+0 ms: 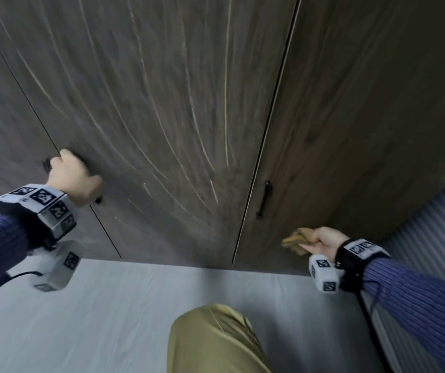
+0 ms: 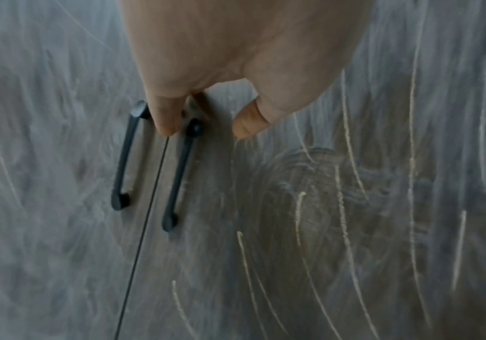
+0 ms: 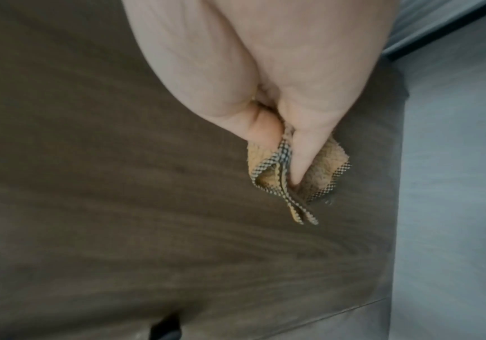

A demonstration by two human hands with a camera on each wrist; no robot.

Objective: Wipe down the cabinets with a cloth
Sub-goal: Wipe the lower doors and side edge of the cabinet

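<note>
Tall dark wood-grain cabinet doors [image 1: 175, 103] fill the head view. My left hand [image 1: 70, 173] is at the seam between the left and middle doors, where two black bar handles sit side by side. In the left wrist view its fingers [image 2: 164, 119] curl at the top of the right-hand handle [image 2: 182, 174], thumb [image 2: 247, 124] out to the side. My right hand [image 1: 319, 240] holds a folded tan cloth [image 1: 295, 240] low in front of the right door, below that door's handle [image 1: 264, 199]. The thumb and fingers pinch the cloth [image 3: 323, 168]. Whether the cloth touches the door is unclear.
A pale grey floor [image 1: 135, 305] runs up to the cabinet base. My knee in khaki trousers [image 1: 216, 340] is at bottom centre. A ribbed grey panel [image 1: 431, 224] stands right of the cabinet. The other handle of the pair [image 2: 125, 156] sits on the left door.
</note>
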